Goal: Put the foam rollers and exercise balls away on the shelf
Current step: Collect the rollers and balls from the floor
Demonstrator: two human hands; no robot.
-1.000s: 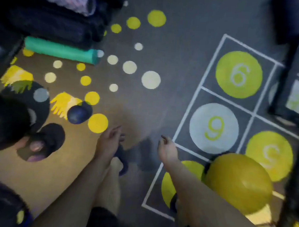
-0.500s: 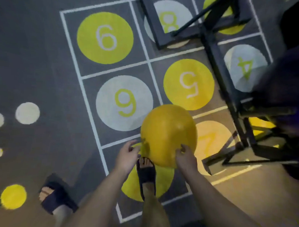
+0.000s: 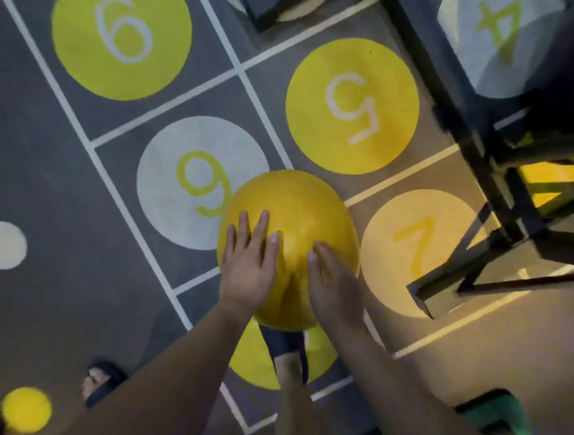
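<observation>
Exercise ball (image 3: pixel 306 205), yellow: held between both hands above the numbered floor mat (image 3: pixel 117 164), directly over the person's foot (image 3: pixel 290 365). Cannot tell whether it is lifted or resting on the floor. Not on a shelf.

Dark metal frame (image 3: pixel 466 136) stands just to the right; possibly the shelf, not certain. No foam roller can be identified.

Judgement: pick-up step. Carry and placement remain.

Left hand (image 3: pixel 247 268): fingers straight and spread, flat on the ball's top.

Right hand (image 3: pixel 335 285): fingers laid along the ball's right side, following its curve, palm pressing, no pinch.
</observation>
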